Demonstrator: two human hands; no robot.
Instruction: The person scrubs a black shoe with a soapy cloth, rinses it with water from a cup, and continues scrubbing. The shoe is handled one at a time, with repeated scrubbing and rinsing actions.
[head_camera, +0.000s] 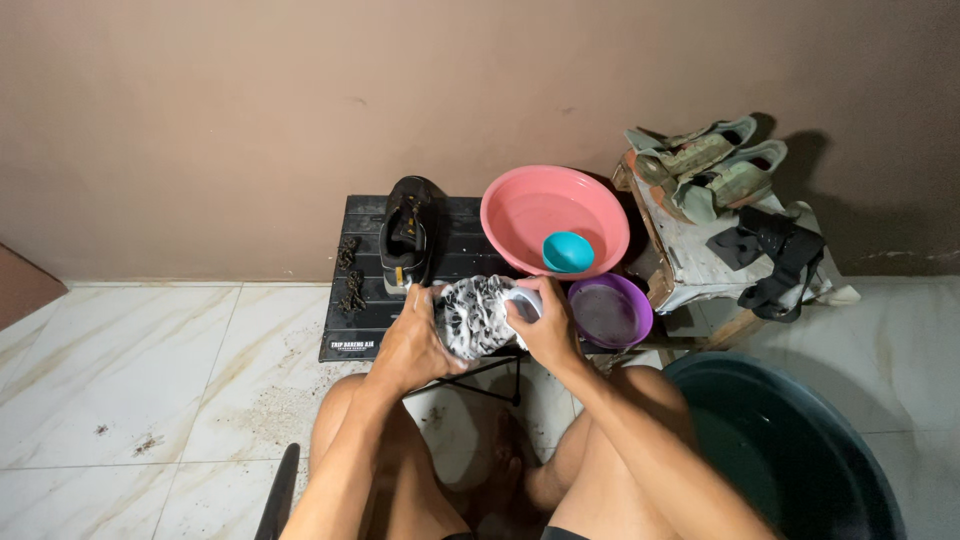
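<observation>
Both my hands hold a black-and-white patterned cloth or shoe part (475, 312) over the front edge of a low black slatted table (352, 330). My left hand (412, 340) grips its left side from below. My right hand (545, 322) clasps its right end, which looks white. What exactly the bundle is cannot be told. A black shoe (408, 232) stands on the table just behind my left hand. Loose dark shoelaces (350, 275) lie at the table's left side.
A pink basin (520, 205) holding a small teal bowl (567, 252) sits behind a purple bowl (610, 312). A pair of pale green shoes (705, 170) and a black cloth (775, 255) rest on a board at right. A large dark tub (790, 450) stands by my right knee.
</observation>
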